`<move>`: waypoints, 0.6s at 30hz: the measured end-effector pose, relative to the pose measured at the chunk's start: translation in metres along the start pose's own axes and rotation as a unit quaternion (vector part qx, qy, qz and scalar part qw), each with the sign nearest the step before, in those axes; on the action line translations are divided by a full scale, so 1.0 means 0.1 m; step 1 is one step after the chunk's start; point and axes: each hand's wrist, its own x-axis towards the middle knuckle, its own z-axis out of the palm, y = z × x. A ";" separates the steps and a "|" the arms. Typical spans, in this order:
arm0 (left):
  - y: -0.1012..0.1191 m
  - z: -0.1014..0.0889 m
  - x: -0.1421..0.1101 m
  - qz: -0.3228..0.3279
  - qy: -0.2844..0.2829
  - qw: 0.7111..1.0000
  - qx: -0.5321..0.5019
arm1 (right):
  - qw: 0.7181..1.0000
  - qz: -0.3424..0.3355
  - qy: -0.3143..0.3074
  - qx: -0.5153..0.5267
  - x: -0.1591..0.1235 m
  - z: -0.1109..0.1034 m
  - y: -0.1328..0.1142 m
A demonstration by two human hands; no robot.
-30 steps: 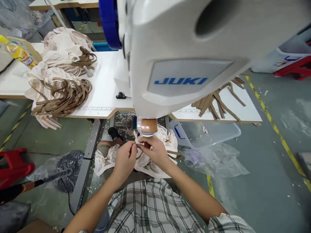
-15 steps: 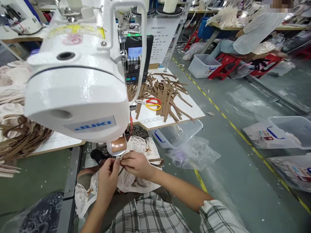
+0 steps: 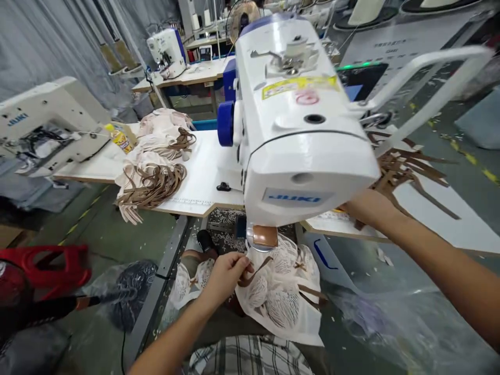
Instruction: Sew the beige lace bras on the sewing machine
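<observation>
My left hand is closed in a pinch on a brown strap fixed to a white lace garment that lies on my lap, just under the head of a white JUKI sewing machine. My right hand is stretched out to the right, at a heap of loose brown straps on the table. Its fingers are hidden behind the machine and among the straps.
A white table carries a stack of pale garments with brown straps and a yellow packet. Another sewing machine stands at the left. A red stool and a clear plastic bag are on the floor.
My right hand has let go of the garment and reached out right to the strap heap. The left hand keeps its pinch on the strap. My head has lifted and turned left.
</observation>
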 end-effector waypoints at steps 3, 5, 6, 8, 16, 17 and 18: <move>-0.03 -0.04 0.00 -0.011 -0.015 0.996 -0.086 | 0.997 0.047 -0.007 -0.054 -0.58 -0.04 -0.09; -0.03 -0.05 0.02 -0.018 -0.035 0.985 -0.171 | 0.990 0.080 -0.041 -0.104 -1.05 -0.05 -0.23; -0.01 -0.05 0.02 -0.026 -0.046 0.977 -0.205 | 0.986 0.093 -0.075 -0.120 -1.27 -0.04 -0.33; 0.03 -0.04 0.03 -0.046 -0.061 0.970 -0.233 | 0.975 0.103 -0.157 -0.121 -1.65 0.05 -0.58; 0.12 0.03 -0.05 -0.050 -0.056 0.984 -0.159 | 0.980 0.026 -0.167 -0.102 -1.90 0.71 -1.09; 0.12 0.03 -0.06 -0.043 -0.054 0.989 -0.132 | 0.981 0.022 -0.166 -0.099 -1.86 0.76 -1.08; 0.12 0.04 -0.07 -0.038 -0.051 0.992 -0.106 | 0.981 0.017 -0.167 -0.093 -1.83 0.79 -1.06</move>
